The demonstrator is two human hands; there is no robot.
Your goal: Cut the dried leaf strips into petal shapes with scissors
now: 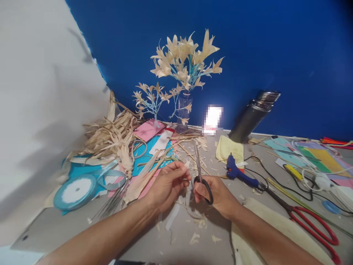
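My right hand (213,195) grips a small pair of scissors (198,165) by the black handles, with the blades pointing up. Just left of it, my left hand (173,180) is closed in a pinch, the thumb against the fingers. A small pale piece (187,164), perhaps corn husk, shows at its fingertips; most of it is hidden. Between and below the hands, a pale strip (173,217) and many small husk scraps (195,238) lie on the grey table (149,243). The hands are apart.
Left: dried corn husks (110,134), a blue ribbon roll (74,193) and thin wires (113,200). Behind: husk flowers (186,55) in a clear bottle (185,110) and a tilted dark flask (252,117). Right: a blue glue gun (239,173), red-handled scissors (314,224) and cables (275,173).
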